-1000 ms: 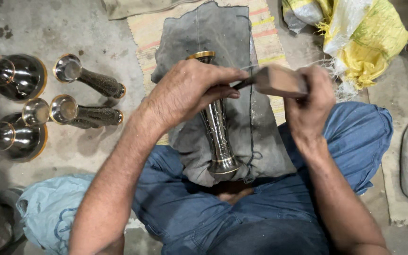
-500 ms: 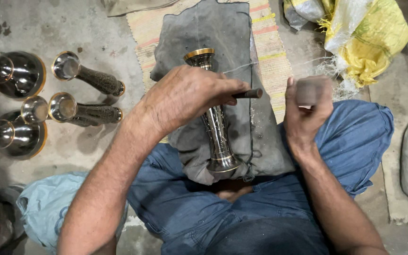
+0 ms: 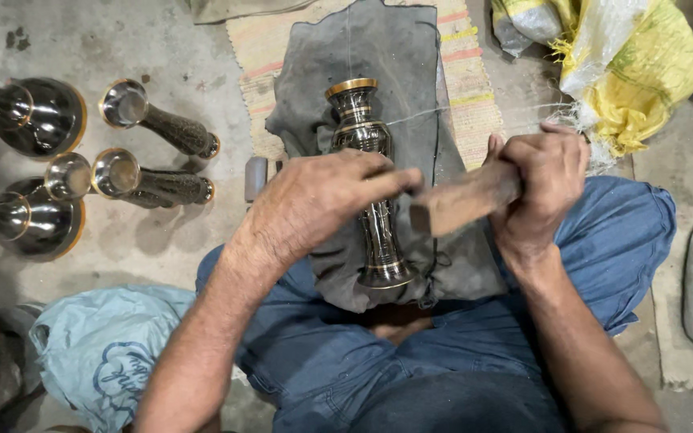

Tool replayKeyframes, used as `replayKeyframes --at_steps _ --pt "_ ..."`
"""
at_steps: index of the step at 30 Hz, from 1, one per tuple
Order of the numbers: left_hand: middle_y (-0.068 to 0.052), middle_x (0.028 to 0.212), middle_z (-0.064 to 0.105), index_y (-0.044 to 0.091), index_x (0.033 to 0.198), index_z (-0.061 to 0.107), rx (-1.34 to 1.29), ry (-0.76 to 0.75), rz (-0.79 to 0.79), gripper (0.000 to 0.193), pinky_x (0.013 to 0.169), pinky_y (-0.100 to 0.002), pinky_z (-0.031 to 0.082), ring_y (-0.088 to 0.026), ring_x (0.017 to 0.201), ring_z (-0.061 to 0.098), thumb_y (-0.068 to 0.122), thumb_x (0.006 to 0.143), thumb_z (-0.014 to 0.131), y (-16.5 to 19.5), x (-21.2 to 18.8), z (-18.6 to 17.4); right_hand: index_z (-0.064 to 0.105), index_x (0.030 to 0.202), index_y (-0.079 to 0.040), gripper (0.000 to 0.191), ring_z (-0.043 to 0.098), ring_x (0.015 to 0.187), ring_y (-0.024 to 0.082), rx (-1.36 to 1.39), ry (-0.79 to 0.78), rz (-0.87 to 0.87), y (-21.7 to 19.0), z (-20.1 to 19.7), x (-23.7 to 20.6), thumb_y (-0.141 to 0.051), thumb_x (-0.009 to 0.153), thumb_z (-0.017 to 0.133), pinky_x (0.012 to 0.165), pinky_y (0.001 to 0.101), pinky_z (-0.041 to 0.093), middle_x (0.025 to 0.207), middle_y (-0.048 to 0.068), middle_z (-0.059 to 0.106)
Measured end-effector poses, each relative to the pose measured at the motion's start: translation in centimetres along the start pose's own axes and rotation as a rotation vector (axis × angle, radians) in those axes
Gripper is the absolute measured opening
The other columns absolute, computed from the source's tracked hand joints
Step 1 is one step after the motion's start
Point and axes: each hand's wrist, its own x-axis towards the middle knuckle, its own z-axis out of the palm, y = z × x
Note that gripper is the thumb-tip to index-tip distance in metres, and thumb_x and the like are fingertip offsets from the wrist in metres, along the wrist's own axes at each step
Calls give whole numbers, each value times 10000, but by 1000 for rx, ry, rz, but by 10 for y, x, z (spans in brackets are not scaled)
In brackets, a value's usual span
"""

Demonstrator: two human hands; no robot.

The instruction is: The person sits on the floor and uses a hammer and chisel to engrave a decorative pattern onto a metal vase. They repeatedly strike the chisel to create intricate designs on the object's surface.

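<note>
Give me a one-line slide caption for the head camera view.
Left hand steadies a dark metal vase on a grey cloth while the right hand holds a wooden block beside it.

One dark brass-trimmed vase (image 3: 366,184) lies on one grey cloth (image 3: 378,64). Left of the cloth, on the floor, lie two slim vases (image 3: 162,128) and two big round-bodied ones (image 3: 34,116). One wooden block (image 3: 463,200), one yellow sack (image 3: 635,64) and one pale blue bag (image 3: 98,353) complete the count.

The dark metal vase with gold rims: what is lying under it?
Under the dark metal vase with gold rims lies a grey cloth, spread over the person's blue-trousered lap and a striped woven mat. The left hand covers the vase's middle.
</note>
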Motion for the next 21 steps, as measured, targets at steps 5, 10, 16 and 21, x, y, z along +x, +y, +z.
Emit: replayKeyframes --at_steps 5,10,16,21 --pt "-79 1119 779 76 1304 665 -559 585 -414 252 948 -271 640 -151 1063 774 50 1062 731 12 -8 25 608 1128 -11 281 639 878 364 32 -235 248 13 3 7 -27 926 801 786 446 515 983 171 632" --pt "-68 1049 763 -1 1325 615 -740 911 -643 360 827 -226 606 -89 937 736 83 1007 762 25 -3 67 650 1116 -66 281 676 867 318 -97 -613 19 22 7 40 -92 881 803 783 472 534 931 127 672" --pt "-22 963 731 1 1335 592 -746 1049 -671 371 745 -200 574 -67 870 709 80 1012 758 26 0 82 663 1024 -94 148 690 857 274 -423 -486 -259 18 -1 114 -129 983 801 703 439 523 884 84 687" --pt "-6 882 699 3 1324 577 -609 1035 -705 406 724 -192 556 -51 792 672 65 984 791 29 -1 84 675 1164 -62 271 680 847 251 -157 -408 -483 -2 -21 161 -168 957 813 753 384 533 952 99 677"
